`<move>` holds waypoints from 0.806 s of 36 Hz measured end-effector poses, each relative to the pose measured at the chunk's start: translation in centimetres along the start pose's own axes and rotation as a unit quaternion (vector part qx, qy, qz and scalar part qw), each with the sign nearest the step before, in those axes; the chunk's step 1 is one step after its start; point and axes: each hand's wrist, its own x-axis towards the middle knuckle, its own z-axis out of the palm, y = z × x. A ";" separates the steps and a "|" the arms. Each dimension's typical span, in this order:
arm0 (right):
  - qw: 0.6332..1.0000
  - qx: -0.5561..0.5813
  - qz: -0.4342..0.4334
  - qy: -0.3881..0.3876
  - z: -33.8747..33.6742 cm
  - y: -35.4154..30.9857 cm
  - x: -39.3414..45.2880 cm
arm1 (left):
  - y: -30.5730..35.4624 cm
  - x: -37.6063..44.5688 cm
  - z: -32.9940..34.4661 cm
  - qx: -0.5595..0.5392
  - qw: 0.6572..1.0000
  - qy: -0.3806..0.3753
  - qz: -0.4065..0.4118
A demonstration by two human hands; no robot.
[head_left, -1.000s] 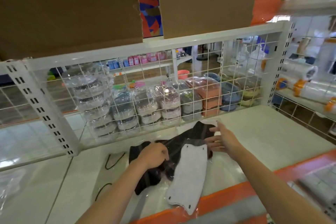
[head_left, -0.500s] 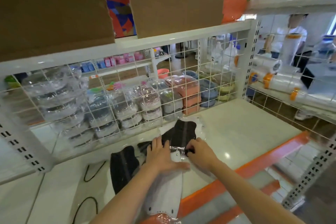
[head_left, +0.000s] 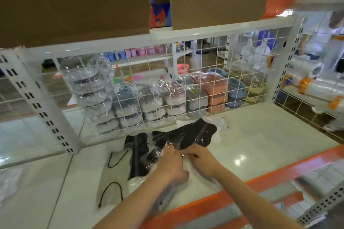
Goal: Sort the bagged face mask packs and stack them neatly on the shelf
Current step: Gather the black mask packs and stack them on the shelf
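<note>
We see both hands close together over the bagged black mask pack [head_left: 186, 136] lying mid-shelf [head_left: 260, 135]. The left hand [head_left: 170, 163] rests on the plastic with fingers bent, and the right hand [head_left: 202, 159] pinches the bag's edge. A second black mask pack [head_left: 137, 154] lies just left. The wire grid [head_left: 214, 72] backs the shelf, wrapped bowls [head_left: 130, 102] stacked behind it.

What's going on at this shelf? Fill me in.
A person is sorting bagged face masks on the white shelf. The left hand and the right hand meet over the pile, handling the clear bag of a black mask pack. Another black mask pack lies just to the left. No neat stack has formed yet.
</note>
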 end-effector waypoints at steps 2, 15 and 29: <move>1.000 0.018 -0.008 -0.024 0.7 -0.5 -0.1 | -1.1 -0.1 0.6 -0.046 0.998 0.046 0.011; 0.975 -0.177 0.129 0.048 1.8 0.2 2.4 | -11.1 -2.3 -2.7 -0.881 0.467 -0.022 -0.076; 0.951 -0.282 0.118 0.053 3.1 -0.2 2.0 | -11.9 -3.5 0.6 -0.851 0.482 -0.081 -0.192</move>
